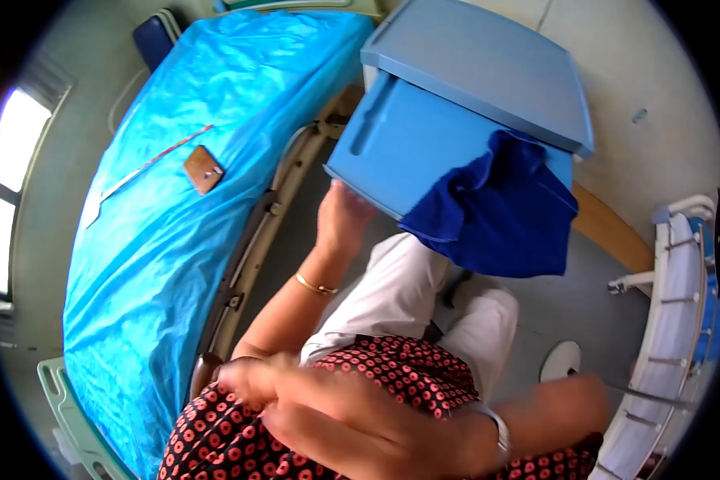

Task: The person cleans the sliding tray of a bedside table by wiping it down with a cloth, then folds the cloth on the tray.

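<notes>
My left hand (343, 218) is at the near left edge of a light-blue pull-out tray (404, 136), which sticks out from a bedside cabinet (472, 60). Its fingers are mostly hidden under that edge, so their grip cannot be made out. A dark blue cloth (500, 212) lies crumpled over the tray's right side and hangs down over its front. My right hand (336, 412) is in front of my patterned top, blurred by motion. Its fingers look stretched out to the left, and nothing shows in them.
To the left stands a bed with a shiny blue cover (168, 296). A brown phone (204, 170) and a thin reddish-white strip (156, 160) lie on it. The bed's side rail (256, 232) runs near my left arm. Another railed bed (656, 360) stands at the right.
</notes>
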The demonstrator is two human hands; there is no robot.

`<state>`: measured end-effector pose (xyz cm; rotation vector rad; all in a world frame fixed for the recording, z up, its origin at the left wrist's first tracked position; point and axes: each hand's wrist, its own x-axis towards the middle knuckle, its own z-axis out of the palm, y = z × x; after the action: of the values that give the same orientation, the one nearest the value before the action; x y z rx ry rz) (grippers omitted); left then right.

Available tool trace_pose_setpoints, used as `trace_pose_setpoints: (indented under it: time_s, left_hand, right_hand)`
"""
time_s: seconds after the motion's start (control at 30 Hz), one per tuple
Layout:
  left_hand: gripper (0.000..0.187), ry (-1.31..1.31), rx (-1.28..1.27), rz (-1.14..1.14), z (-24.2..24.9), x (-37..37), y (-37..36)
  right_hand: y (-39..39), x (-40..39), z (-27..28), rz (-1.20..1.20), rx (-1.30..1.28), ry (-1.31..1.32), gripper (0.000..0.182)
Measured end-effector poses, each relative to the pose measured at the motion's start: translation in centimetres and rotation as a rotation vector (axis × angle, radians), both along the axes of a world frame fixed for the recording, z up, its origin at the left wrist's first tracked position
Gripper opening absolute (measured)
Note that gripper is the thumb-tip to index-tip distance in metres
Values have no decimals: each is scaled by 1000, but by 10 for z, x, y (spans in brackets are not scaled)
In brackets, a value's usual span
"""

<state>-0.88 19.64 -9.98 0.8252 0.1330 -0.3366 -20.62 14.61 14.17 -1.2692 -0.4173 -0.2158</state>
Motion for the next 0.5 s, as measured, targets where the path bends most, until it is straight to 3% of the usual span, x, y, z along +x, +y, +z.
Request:
trace_pose_setpoints:
  time_s: [0.03,0.07,0.1,0.13,0.17,0.2,0.3,0.4,0.5]
  left_hand:
    - [34,-17,7,-15,16,-6,-2]
    - [35,13,-22,9,29,-8,-6]
    - [35,42,-55,50,35,-9,-6]
    - [37,56,-82,40,18,0,-4]
    - [36,54,-35,25,23,-2,-3]
    - [35,61,-19,27,26,-3,-3]
    - [32,58,-26,30,20,-4,-7]
    - [29,43,-7,38,18,-2,-9]
    - [28,43,9,20,15,-4,-9]
  right_hand:
    - [-16,30,-14,467,-74,317,31]
    - [-28,46,-42,239,-278,130,26]
    - [-47,67,-58,0,-319,100,22]
    - [-73,89,-56,-226,-454,294,21]
    - [-109,109,-78,-547,-877,72,21]
    - [-144,125,-98,-687,-1048,30,23]
    - [-220,147,-130,-959,-1547,225,46]
    - [-245,172,-159,-981,-1722,589,65]
    - [-241,189,-185,-1170,-1673,505,58]
